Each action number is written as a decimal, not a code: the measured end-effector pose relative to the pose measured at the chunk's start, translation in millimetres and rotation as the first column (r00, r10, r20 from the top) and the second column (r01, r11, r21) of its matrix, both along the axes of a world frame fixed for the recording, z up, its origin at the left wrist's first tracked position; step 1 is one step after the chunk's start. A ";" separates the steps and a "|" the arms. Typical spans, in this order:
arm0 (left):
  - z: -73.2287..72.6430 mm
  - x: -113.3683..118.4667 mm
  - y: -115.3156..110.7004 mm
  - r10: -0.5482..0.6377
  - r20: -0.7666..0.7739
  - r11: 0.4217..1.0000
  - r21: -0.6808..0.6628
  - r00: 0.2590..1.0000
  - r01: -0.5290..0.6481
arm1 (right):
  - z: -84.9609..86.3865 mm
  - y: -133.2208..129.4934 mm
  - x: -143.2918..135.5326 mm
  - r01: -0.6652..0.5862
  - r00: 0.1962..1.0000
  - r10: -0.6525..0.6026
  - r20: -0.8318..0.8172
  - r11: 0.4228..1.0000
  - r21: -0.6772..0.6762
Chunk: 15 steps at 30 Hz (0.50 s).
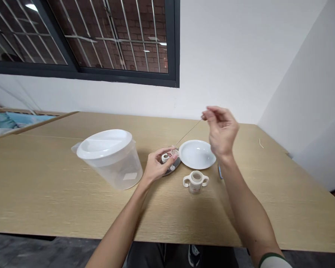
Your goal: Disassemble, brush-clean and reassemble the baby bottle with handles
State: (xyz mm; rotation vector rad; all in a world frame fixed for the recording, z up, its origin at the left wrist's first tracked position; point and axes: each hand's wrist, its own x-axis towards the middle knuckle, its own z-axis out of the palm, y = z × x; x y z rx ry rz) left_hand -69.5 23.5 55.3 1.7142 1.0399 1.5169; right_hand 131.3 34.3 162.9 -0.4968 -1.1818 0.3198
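Note:
My left hand [158, 163] pinches a small clear part [174, 153] over a dark round plate [176, 165], on which a small white piece [165, 158] rests. Raised above the table, my right hand [222, 128] has its fingers closed on the end of a thin dark strand [190, 131]. The strand slants down from there to the clear part. A white bowl [197, 154] sits just right of the plate. In front of the bowl stands a two-handled cup [195, 182], upright and without a lid.
A large translucent pitcher [114, 160] with a white lid stands left of my left hand. A small blue-edged object [220, 171] is partly hidden by my right forearm. One thin pale strip [261, 143] lies on the wooden table [284, 208] at the right.

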 end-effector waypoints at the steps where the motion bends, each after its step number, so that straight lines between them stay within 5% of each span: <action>1: 0.1 -0.6 0.7 0.007 -0.003 1.000 0.001 1.000 -0.007 | 4.2 -0.3 7.5 0.045 0.999 -0.045 -0.016 0.999 0.022; 5: 0.1 -1.1 3.2 0.068 0.057 0.997 0.029 0.996 -0.070 | 9.9 1.1 28.9 0.157 0.987 -0.158 0.012 0.987 0.014; 15: -3.7 1.1 9.3 0.136 0.249 0.990 -0.004 0.959 -0.139 | 0.0 12.9 31.8 0.167 0.986 -0.167 0.007 0.983 -0.072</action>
